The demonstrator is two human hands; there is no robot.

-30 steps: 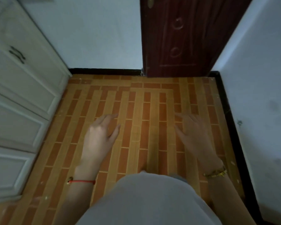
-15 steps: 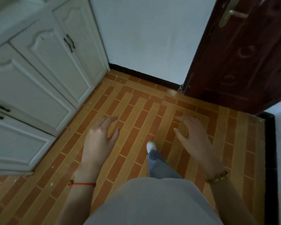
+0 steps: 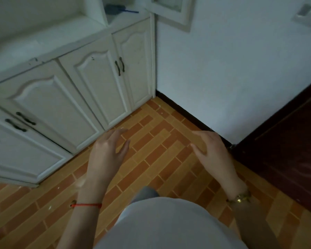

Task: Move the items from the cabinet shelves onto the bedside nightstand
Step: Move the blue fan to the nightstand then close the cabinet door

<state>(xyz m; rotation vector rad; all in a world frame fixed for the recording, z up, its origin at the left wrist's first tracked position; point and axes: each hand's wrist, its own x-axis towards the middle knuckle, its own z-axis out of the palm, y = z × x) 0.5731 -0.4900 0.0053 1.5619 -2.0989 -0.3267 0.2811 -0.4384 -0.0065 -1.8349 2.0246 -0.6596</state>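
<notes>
Turning leftward since a second ago, the view has swung off the dark door and brought the white cabinet (image 3: 83, 83) into full sight, which suggests the person is only now arriving at the pick-up place with nothing yet carried. On the left, the cabinet's lower doors are closed and the ledge above them (image 3: 48, 42) runs along the top-left of the view. At its right end, inside an open shelf bay, lies a blue item (image 3: 115, 9), the only shelf thing visible; it sits back from the ledge's front edge, near the bay's right side. No nightstand shows.

The left hand (image 3: 107, 151) hangs over the tiled floor (image 3: 151, 159), just off the cabinet's lower right corner, its fingers loosely spread and holding nothing. The right hand (image 3: 214, 151) floats apart from it, nearer the white wall (image 3: 241, 69), fingers likewise relaxed, straight and empty. A small framed door (image 3: 174, 11) hangs ajar just right of the bay, so a reach for the blue item probably wants to come in from the front. Far right stands the dark door (image 3: 285, 141); open floor lies between.
</notes>
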